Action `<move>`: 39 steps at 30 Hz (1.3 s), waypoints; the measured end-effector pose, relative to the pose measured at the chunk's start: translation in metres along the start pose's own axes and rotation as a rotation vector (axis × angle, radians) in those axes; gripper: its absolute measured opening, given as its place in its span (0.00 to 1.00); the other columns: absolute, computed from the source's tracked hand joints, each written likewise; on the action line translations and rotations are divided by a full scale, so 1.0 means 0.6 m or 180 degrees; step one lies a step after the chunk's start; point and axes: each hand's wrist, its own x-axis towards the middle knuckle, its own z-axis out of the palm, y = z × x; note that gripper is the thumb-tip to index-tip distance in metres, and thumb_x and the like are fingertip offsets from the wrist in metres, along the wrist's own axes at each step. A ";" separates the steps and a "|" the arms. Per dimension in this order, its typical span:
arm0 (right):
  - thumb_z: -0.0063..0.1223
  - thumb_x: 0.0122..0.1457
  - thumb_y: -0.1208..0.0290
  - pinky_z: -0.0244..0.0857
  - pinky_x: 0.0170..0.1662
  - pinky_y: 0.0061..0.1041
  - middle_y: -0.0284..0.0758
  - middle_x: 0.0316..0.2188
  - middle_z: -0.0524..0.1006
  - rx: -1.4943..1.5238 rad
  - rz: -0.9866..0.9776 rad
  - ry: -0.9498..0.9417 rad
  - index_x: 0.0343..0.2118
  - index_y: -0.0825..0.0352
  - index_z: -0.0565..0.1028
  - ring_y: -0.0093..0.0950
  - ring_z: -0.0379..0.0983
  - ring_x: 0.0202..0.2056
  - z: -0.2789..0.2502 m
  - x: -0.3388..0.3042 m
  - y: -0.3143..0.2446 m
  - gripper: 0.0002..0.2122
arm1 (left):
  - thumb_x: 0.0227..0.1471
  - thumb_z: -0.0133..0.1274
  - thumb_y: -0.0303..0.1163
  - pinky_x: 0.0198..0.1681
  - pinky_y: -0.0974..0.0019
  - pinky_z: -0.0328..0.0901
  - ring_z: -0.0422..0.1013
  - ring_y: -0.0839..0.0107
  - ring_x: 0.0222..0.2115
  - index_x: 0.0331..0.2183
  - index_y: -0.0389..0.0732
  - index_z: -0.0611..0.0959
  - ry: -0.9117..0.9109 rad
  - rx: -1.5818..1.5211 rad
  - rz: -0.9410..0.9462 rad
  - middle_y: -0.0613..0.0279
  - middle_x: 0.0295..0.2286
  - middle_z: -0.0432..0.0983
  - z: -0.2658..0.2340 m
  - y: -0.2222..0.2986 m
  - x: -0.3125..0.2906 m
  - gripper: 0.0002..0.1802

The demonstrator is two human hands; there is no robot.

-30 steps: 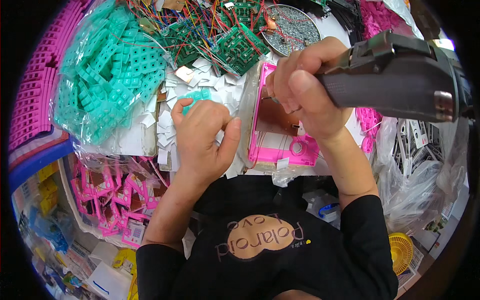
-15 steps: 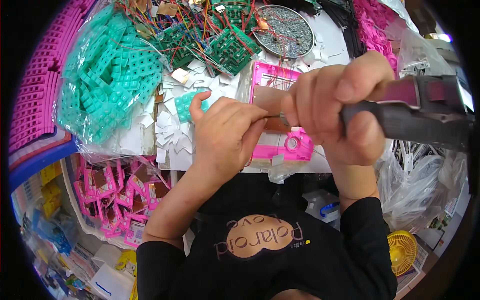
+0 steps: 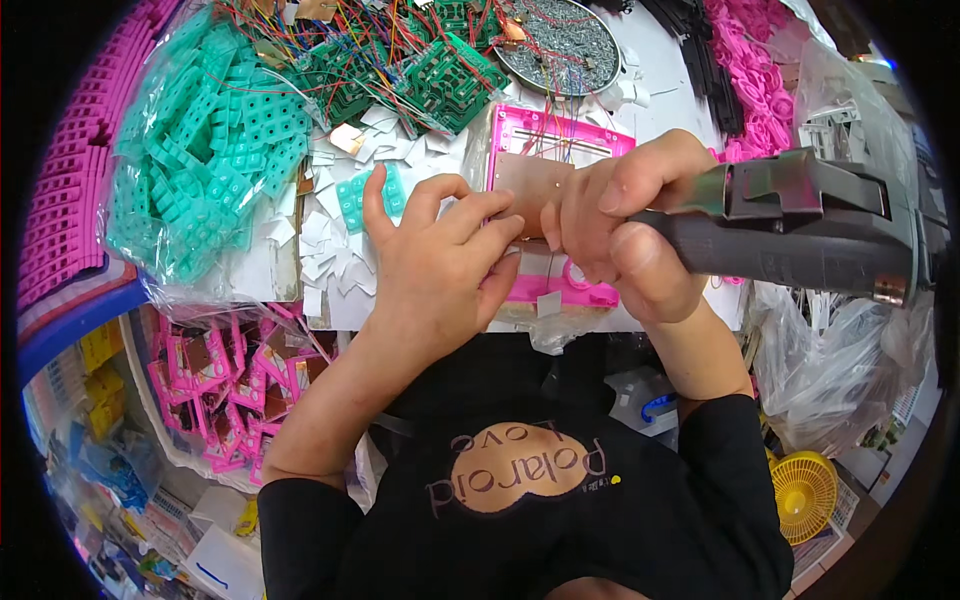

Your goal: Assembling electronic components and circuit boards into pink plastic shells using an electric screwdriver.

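My right hand (image 3: 630,220) is wrapped round a dark grey power screwdriver (image 3: 790,230), whose body runs off to the right. Its tip is mostly hidden by my fingers, over the brown circuit board (image 3: 535,180). That board lies in a bright pink plastic casing (image 3: 570,130) with thin red wires at its far end. My left hand (image 3: 435,255) rests palm down at the board's left edge, fingers spread and bent, the little finger raised. Nothing shows between its thumb and forefinger. Just left of it sits a teal rubber keypad (image 3: 365,200).
White paper pieces (image 3: 335,245) litter the table. Behind are green circuit boards (image 3: 450,85) with tangled wires and a round tray of screws (image 3: 612,75). Bagged teal keypads (image 3: 215,150) stand left; a bin of pink casings (image 3: 215,385) sits below. Clear plastic bags (image 3: 830,370) hang at right.
My left fingers have parted from a pinch at the screwdriver's tip and spread on the board. My right hand and the screwdriver have moved left and down toward the board.
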 end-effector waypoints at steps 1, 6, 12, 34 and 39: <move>0.56 0.64 0.63 0.63 0.27 0.27 0.27 0.15 0.66 -0.0107 0.0002 -0.0054 0.38 0.62 0.63 0.21 0.61 0.16 0.000 0.002 0.001 0.13 | 0.39 0.65 0.32 0.62 0.29 0.39 0.69 0.67 0.46 0.34 0.50 0.85 0.0018 0.0007 -0.0009 0.76 0.42 0.77 0.000 0.000 0.000 0.14; 0.58 0.63 0.68 0.66 0.28 0.31 0.30 0.16 0.67 -0.1050 -0.0060 -0.0507 0.36 0.63 0.62 0.22 0.63 0.18 0.000 0.004 -0.002 0.13 | 0.39 0.65 0.31 0.62 0.29 0.39 0.70 0.67 0.46 0.35 0.49 0.85 0.0050 -0.0093 -0.0029 0.75 0.42 0.77 0.004 0.000 -0.003 0.15; 0.60 0.61 0.70 0.65 0.27 0.30 0.31 0.17 0.68 -0.0051 0.0224 -0.0438 0.37 0.65 0.64 0.21 0.63 0.18 0.013 0.009 0.011 0.13 | 0.38 0.66 0.32 0.60 0.33 0.43 0.69 0.66 0.47 0.35 0.48 0.83 0.0102 -0.0187 -0.0080 0.72 0.43 0.74 0.001 0.008 -0.005 0.17; 0.64 0.51 0.74 0.62 0.53 0.35 0.32 0.42 0.78 -0.2739 0.0335 -0.0339 0.34 0.65 0.81 0.37 0.65 0.48 -0.036 -0.078 0.004 0.07 | 0.61 0.52 0.26 0.26 0.72 0.66 0.72 0.77 0.23 0.39 0.30 0.84 -0.1145 -0.2955 -0.2244 0.59 0.30 0.83 -0.046 0.030 0.022 0.10; 0.63 0.51 0.74 0.61 0.52 0.35 0.30 0.40 0.78 -0.2632 0.0508 -0.0451 0.27 0.65 0.78 0.37 0.65 0.47 -0.036 -0.075 0.011 0.04 | 0.62 0.54 0.29 0.20 0.79 0.64 0.70 0.83 0.19 0.43 0.29 0.83 -0.1659 -0.3791 -0.2624 0.61 0.30 0.83 -0.060 0.008 0.022 0.13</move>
